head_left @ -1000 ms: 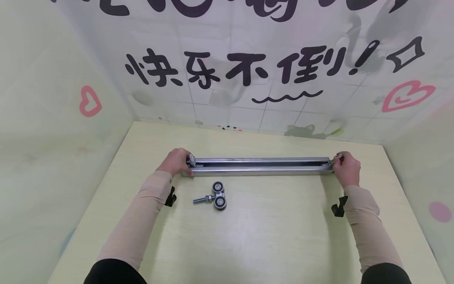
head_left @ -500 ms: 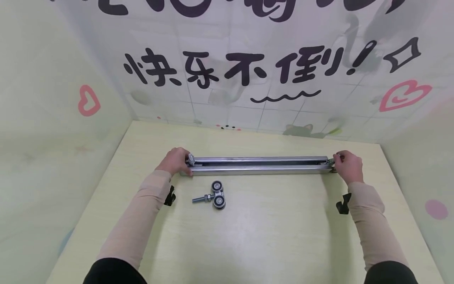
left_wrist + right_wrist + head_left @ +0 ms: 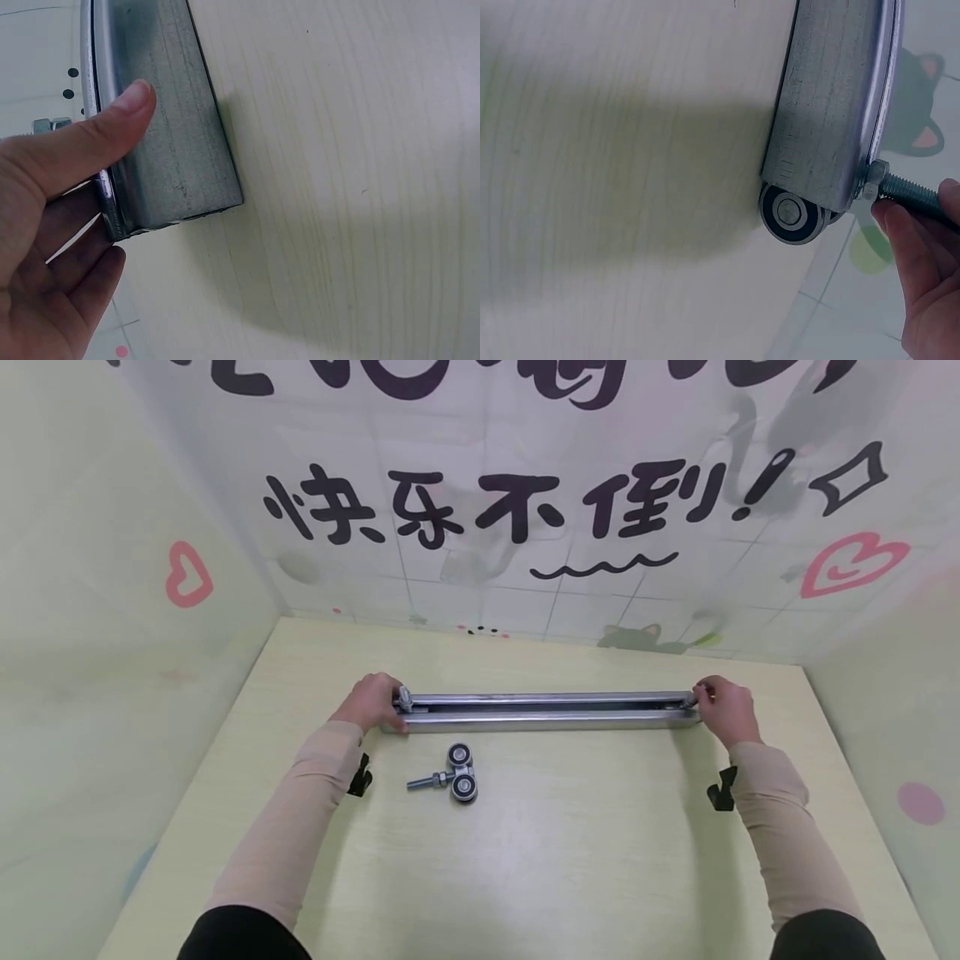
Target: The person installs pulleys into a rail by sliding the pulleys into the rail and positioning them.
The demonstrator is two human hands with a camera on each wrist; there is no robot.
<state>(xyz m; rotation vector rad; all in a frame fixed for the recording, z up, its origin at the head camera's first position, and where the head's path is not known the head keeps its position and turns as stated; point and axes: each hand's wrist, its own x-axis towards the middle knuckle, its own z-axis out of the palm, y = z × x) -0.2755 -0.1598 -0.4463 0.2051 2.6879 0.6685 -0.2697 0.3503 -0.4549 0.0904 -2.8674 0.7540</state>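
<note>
A slotted metal rail [image 3: 547, 722] lies across the table. At its left end my left hand [image 3: 369, 702] grips it; in the left wrist view the thumb presses the side of the rail [image 3: 176, 142], beside a bolt [image 3: 51, 125] standing out of the slot. My right hand [image 3: 727, 710] is at the right end. In the right wrist view the right hand [image 3: 934, 277] pinches a threaded bolt [image 3: 911, 193], and its wheel [image 3: 789, 214] sticks partly out of the rail's end [image 3: 821, 112]. A roller with two wheels [image 3: 463, 787] and a bolt lies below the rail.
The pale table [image 3: 540, 860] meets a printed cloth wall [image 3: 480, 527] behind the rail. More cloth walls stand to the left [image 3: 97, 693] and right [image 3: 900, 718].
My right hand has moved left with the bolt it pinches, bringing the roller further into the rail's right end. The left hand holds its place.
</note>
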